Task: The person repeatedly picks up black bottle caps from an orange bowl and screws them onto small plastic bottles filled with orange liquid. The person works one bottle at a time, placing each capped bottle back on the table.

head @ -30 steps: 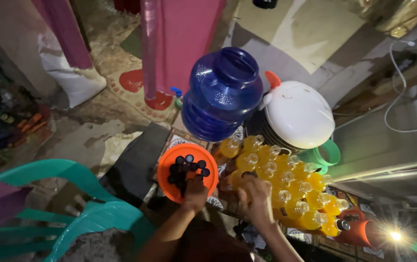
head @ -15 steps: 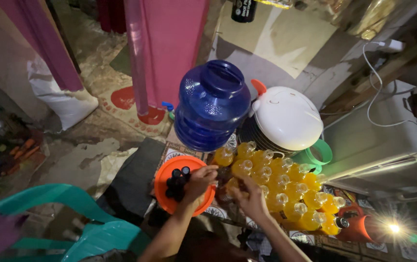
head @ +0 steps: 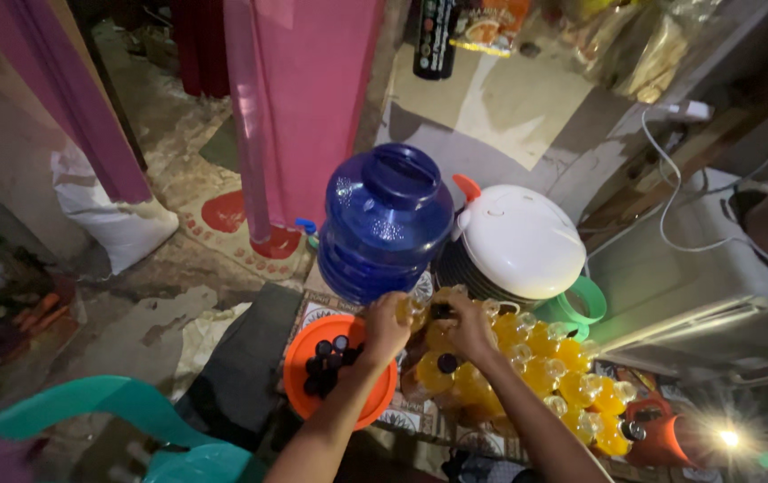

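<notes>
Several small bottles of yellow liquid (head: 545,353) stand packed together on a low patterned surface. My left hand (head: 386,329) grips one yellow bottle (head: 411,309) at the near-left edge of the group. My right hand (head: 471,327) is closed on a black cap (head: 442,311) at that bottle's top. Just left of my hands sits an orange bowl (head: 299,358) holding several loose black caps (head: 326,362). Some bottles wear black caps, while others show clear open tops.
A big blue water jug (head: 386,224) and a white domed lid (head: 523,241) over a green-handled container (head: 585,302) stand right behind the bottles. A teal plastic chair (head: 116,407) is at lower left, an orange lamp (head: 670,438) at lower right, and pink curtains (head: 299,98) hang behind.
My left hand has left the orange bowl and come up to the bottles beside my right hand. The view has tilted upward, showing more of the wall and curtains.
</notes>
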